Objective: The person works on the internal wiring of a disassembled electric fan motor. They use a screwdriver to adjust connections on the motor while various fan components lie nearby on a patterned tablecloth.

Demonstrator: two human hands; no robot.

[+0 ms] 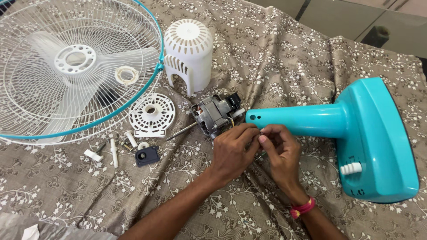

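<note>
A dismantled table fan lies on a floral cloth [267, 49]. Its turquoise stand [320, 119] lies on its side, base to the right. The grey motor [212, 115] with its bare shaft rests at the end of the stand's neck. My left hand [233, 149] and my right hand [279, 149] meet just below that joint, fingertips pinched together on thin wires coming from the motor. What exactly sits between the fingers is hidden.
The white wire guard with turquoise rim [66, 66] and the blade under it fill the left. A white vented motor cover [188, 53] stands upright. A round white plate [152, 113], a black part [147, 155] and small white pieces [114, 152] lie nearby.
</note>
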